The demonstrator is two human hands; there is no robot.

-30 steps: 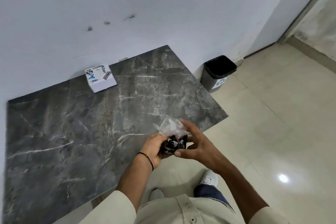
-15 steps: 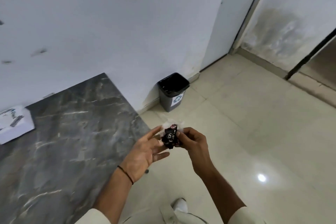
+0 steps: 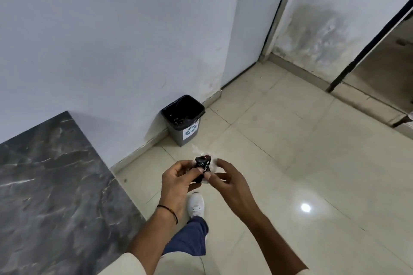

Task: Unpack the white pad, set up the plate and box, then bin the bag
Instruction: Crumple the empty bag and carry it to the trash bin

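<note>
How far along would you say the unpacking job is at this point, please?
Near the end, it seems. The pad, plate and box are out of view, so those steps can't be confirmed. In hand: the left hand and right hand hold the crumpled bag above the floor. Left: dropping it into the black-lined bin by the wall.

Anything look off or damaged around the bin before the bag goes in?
Nothing blocks the bin; it stands upright by the wall, liner in place. The wall patch beside the door looks damp-stained. The crumpled bag is held by both hands.
</note>
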